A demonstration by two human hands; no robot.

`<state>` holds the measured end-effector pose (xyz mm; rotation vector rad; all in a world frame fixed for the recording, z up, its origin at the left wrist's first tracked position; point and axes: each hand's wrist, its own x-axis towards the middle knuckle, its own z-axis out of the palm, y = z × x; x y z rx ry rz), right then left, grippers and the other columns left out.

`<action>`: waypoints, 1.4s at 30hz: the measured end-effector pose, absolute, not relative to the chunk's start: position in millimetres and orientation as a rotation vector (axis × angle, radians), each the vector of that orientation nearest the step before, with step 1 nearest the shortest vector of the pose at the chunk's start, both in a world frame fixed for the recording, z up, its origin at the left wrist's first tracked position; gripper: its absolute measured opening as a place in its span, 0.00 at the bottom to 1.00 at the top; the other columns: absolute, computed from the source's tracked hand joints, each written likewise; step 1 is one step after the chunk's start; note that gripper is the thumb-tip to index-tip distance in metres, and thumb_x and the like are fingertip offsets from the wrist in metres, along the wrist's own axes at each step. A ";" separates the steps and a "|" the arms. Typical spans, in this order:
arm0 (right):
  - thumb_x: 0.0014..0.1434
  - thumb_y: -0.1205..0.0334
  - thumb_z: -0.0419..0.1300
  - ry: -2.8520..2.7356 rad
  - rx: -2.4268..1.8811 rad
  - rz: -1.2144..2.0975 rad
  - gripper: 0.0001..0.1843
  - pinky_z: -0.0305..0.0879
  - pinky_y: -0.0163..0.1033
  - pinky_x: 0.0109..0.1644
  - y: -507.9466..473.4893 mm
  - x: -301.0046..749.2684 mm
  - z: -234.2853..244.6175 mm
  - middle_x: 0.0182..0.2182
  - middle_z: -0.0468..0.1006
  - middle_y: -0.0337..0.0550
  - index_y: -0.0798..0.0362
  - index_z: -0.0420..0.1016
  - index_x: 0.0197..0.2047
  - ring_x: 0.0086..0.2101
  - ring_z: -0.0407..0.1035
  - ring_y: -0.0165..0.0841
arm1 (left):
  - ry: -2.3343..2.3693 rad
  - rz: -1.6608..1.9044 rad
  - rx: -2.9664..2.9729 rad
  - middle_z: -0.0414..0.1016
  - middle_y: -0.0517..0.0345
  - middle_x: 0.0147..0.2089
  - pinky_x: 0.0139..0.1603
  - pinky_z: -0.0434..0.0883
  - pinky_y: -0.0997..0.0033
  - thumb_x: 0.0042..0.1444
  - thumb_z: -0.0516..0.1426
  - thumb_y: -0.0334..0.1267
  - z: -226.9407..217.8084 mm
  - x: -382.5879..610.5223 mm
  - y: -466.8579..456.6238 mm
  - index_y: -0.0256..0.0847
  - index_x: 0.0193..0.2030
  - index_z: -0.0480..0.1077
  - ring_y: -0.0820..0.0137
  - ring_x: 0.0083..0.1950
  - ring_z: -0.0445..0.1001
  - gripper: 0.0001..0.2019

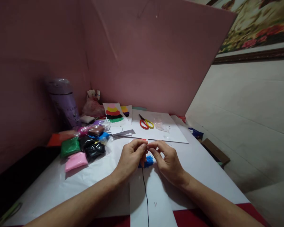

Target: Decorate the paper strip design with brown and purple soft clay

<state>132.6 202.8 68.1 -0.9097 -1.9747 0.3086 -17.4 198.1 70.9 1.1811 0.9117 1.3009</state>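
My left hand [132,156] and my right hand [168,161] meet over the middle of the table, fingertips nearly touching. Each is closed in a pinch of thumb and forefinger. Whatever sits between the fingertips is too small to make out. Just below them, a ragged blue patch [148,161] lies on a white paper strip [153,195], partly covered by my left fingers. From that patch a thin black line [145,190] runs down the strip toward me. A bit of red [144,139] shows just beyond my fingertips.
Packets of coloured clay [76,161] lie on the left, before a purple bottle [65,104]. Scissors [146,123] with red and yellow handles rest on a white board [175,134] behind my hands. Cards with coloured bands [115,113] stand near the pink wall [142,63].
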 end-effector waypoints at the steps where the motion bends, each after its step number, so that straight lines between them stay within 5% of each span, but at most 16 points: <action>1: 0.63 0.66 0.54 -1.957 -0.920 0.324 0.06 0.65 0.39 0.36 201.5 132.5 68.6 0.32 0.77 0.43 0.52 0.73 0.39 0.33 0.70 0.34 | 0.894 1.296 1.171 0.68 0.63 0.20 0.18 0.65 0.78 0.51 0.60 0.47 69.8 -17.3 198.1 0.32 0.38 0.70 0.77 0.18 0.65 0.18; 7: 0.60 0.68 0.56 -1.955 -0.902 0.324 0.06 0.66 0.39 0.36 196.9 129.9 68.3 0.34 0.76 0.44 0.52 0.73 0.39 0.35 0.69 0.36 | 0.845 1.344 1.103 0.73 0.59 0.29 0.20 0.71 0.75 0.49 0.62 0.45 71.7 -16.0 193.3 0.36 0.35 0.67 0.74 0.22 0.72 0.15; 21: 0.58 0.71 0.58 -1.927 -0.761 0.350 0.07 0.68 0.40 0.35 198.3 130.6 67.7 0.35 0.75 0.43 0.51 0.71 0.40 0.35 0.68 0.35 | 0.852 1.378 1.056 0.73 0.61 0.25 0.19 0.70 0.77 0.43 0.65 0.42 77.4 -16.4 192.8 0.34 0.34 0.70 0.75 0.19 0.71 0.15; 26: 0.59 0.71 0.57 -1.897 -0.753 0.294 0.06 0.67 0.40 0.34 197.5 130.7 68.9 0.34 0.76 0.43 0.51 0.72 0.39 0.35 0.68 0.35 | 0.875 1.377 1.101 0.73 0.58 0.28 0.22 0.74 0.74 0.51 0.61 0.50 80.6 -16.1 189.0 0.35 0.35 0.71 0.71 0.25 0.74 0.17; 34: 0.60 0.73 0.55 -1.894 -0.732 0.235 0.10 0.68 0.41 0.36 197.6 133.4 67.2 0.36 0.75 0.44 0.51 0.71 0.43 0.37 0.69 0.36 | 0.912 1.357 1.178 0.70 0.62 0.18 0.19 0.67 0.79 0.50 0.62 0.42 75.9 -23.1 198.4 0.33 0.35 0.71 0.76 0.17 0.68 0.13; 42: 0.64 0.69 0.54 -1.724 -0.795 0.222 0.07 0.66 0.41 0.38 193.7 134.8 71.4 0.37 0.75 0.44 0.51 0.71 0.43 0.39 0.70 0.36 | 0.922 1.628 1.046 0.69 0.61 0.24 0.17 0.64 0.80 0.52 0.61 0.44 84.6 -27.5 203.1 0.33 0.33 0.72 0.78 0.19 0.67 0.13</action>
